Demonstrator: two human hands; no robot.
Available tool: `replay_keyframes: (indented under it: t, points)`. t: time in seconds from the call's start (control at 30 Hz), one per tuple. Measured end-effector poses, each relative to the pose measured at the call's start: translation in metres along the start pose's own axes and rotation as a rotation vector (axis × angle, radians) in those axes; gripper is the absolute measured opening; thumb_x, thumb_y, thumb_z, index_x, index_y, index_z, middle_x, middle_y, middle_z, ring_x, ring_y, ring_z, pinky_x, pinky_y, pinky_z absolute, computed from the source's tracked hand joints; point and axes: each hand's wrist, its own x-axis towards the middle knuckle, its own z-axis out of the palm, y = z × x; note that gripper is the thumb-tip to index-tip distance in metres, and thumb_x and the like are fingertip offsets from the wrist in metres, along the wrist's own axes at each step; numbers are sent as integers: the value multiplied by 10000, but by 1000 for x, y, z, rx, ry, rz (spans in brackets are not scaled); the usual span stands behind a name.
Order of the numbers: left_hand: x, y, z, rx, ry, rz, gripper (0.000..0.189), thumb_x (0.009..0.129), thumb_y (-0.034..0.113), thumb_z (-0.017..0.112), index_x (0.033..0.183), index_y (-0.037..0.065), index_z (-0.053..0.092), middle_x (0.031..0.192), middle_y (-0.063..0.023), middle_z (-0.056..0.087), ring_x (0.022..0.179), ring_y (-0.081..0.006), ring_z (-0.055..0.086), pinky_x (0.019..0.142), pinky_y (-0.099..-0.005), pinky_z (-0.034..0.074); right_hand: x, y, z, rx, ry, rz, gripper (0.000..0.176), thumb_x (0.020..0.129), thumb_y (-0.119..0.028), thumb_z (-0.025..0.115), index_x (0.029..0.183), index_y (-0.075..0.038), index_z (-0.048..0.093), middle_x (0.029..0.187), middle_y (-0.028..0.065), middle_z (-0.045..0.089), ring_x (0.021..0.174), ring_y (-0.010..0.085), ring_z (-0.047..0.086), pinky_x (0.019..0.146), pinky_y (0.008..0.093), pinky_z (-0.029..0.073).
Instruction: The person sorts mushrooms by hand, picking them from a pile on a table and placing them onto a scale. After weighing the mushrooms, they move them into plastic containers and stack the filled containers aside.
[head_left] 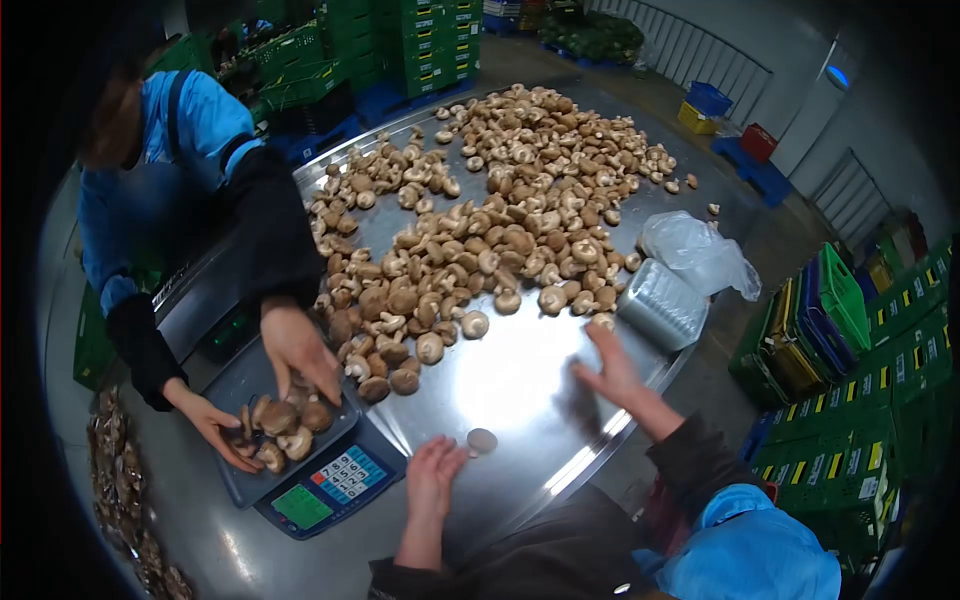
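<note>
L hand: left hand (432,478) open, fingers loosely together, palm down on steel table (520,400); holds nothing, fingertips just beside single mushroom (482,440).
R hand: right hand (608,368) spread, empty, a bit blurred; near edge of mushroom pile (480,230) and near stack of clear trays (660,303).
Single mushroom: lies alone on table, apart from pile, btw the two hands, nearer L.
Scale: scale (330,490) at table's left; small batch (285,425) on its pan, co-worker's hands (298,348) on the batch.
Done: prob. little, only that small batch is off the pile.
Left: bulk of pile spread over table; tray stack looks unfilled, plastic bag (700,250) beside it.
</note>
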Motion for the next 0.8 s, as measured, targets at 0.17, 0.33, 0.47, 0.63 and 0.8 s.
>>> replay_keyframes:
  t: [0.17,0.33,0.47,0.63,0.8]
  points:
    - [46,-22,35,630,-54,404,378,907,82,548,1270,-10,498,1326,-208,486,1222,-354,498,1018,-420,423,13,84,-77,-385,134,150,758,699,-197,784,1308,56,410,1351,271,423,1283,423,391,1092,448,317]
    - [-7,-55,63,1852,-464,1013,429,777,101,654,1198,81,575,1305,-164,503,1197,-352,490,973,-436,389,6,150,-112,-461,64,191,869,643,-240,817,1353,45,404,1411,261,391,1322,407,364,1117,437,297]
    - [29,-64,35,1780,-507,1005,385,764,92,653,1142,66,586,1246,-152,535,1141,-367,504,953,-453,391,19,155,-135,-380,-59,262,1039,556,-310,872,1398,12,356,1446,250,351,1351,400,331,1129,436,286]
    - [78,-27,47,1524,-193,854,319,774,102,641,1075,20,569,1222,-179,526,1122,-384,488,948,-519,369,29,154,-142,-296,-60,254,1095,450,-327,915,1362,-15,396,1348,231,457,1273,387,421,1087,421,341]
    - [73,17,116,1464,207,1199,470,714,80,714,1152,22,552,1252,-200,508,1223,-396,427,1029,-482,341,22,154,-135,-316,7,216,1090,434,-328,926,1334,22,421,1268,229,507,1212,385,465,1059,426,365]
